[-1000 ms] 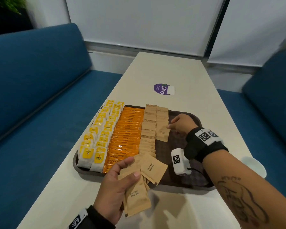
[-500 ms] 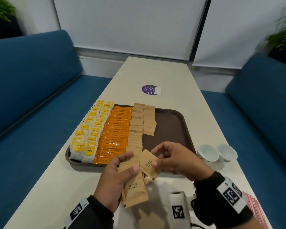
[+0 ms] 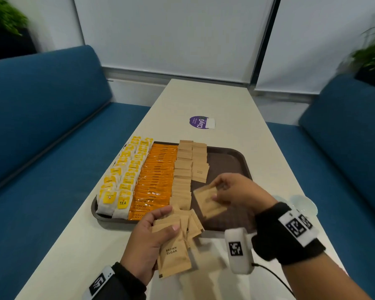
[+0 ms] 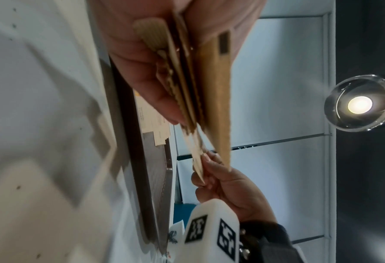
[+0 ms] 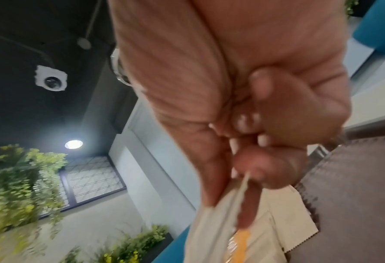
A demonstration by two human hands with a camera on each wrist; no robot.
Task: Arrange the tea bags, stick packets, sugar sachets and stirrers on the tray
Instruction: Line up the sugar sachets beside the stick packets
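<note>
A brown tray (image 3: pixel 232 161) on the white table holds rows of yellow-tagged tea bags (image 3: pixel 121 180), orange stick packets (image 3: pixel 156 178) and two columns of brown sugar sachets (image 3: pixel 185 167). My left hand (image 3: pixel 147 241) grips a fanned stack of brown sugar sachets (image 3: pixel 174 254) at the tray's near edge; the left wrist view shows the stack (image 4: pixel 187 83) edge-on. My right hand (image 3: pixel 236 191) pinches one brown sugar sachet (image 3: pixel 208 202) above the tray's near middle, beside the second sachet column. The right wrist view shows that sachet (image 5: pixel 238 210) between thumb and fingers. No stirrers are visible.
White cups (image 3: pixel 303 204) sit on the table right of the tray, partly behind my right wrist. A purple round sticker (image 3: pixel 198 121) lies farther up the table. Blue benches (image 3: pixel 41 131) flank the table on both sides.
My right hand placed a sachet on the second column, came back to the left hand's stack, pulled one sachet off, and now carries it forward over the tray. The left hand stays put.
</note>
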